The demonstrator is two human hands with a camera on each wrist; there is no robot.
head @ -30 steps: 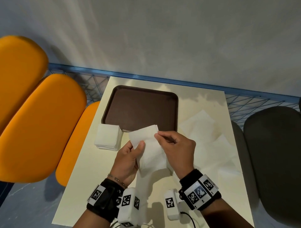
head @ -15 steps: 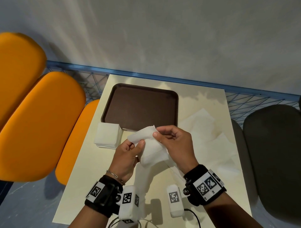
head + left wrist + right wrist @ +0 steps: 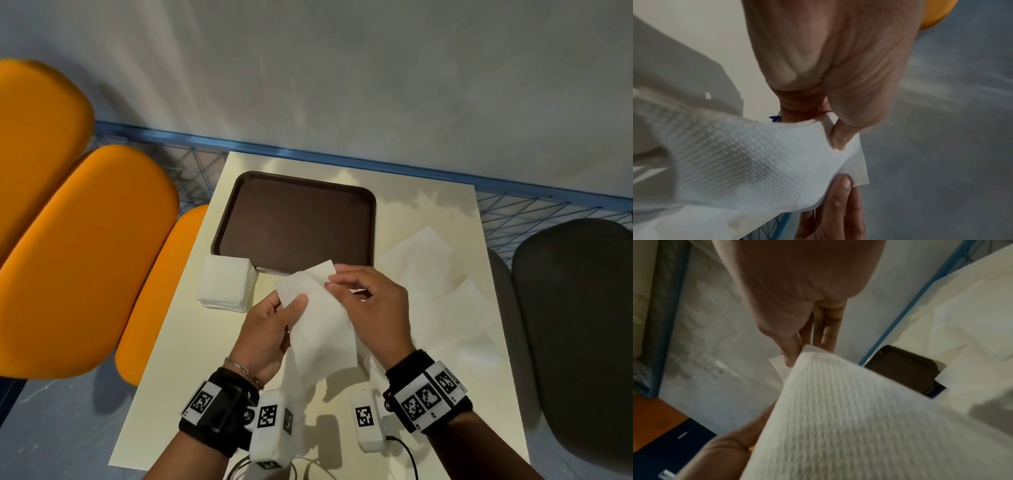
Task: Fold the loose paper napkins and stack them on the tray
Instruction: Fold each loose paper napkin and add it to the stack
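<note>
1. White paper napkin (image 3: pixel 318 325) held above the near middle of the table (image 3: pixel 191 359), between both hands; its lower part hangs down toward the tabletop.
2. Left hand (image 3: pixel 267 335) clamped on the napkin's left edge, thumb pressed on top; right hand (image 3: pixel 370 308) pinching the far corner between thumb and fingertips.
3. Brown tray (image 3: pixel 294 222) on the far half of the table; nothing lies on it.
4. Folded napkin stack (image 3: pixel 226 287) on the table, just beside the tray's near left corner.
5. Loose napkins (image 3: pixel 438 281) spread flat on the right side of the table.
6. Orange chairs (image 3: pixel 85 257) left; dark chair (image 3: pixel 575 325) right.
</note>
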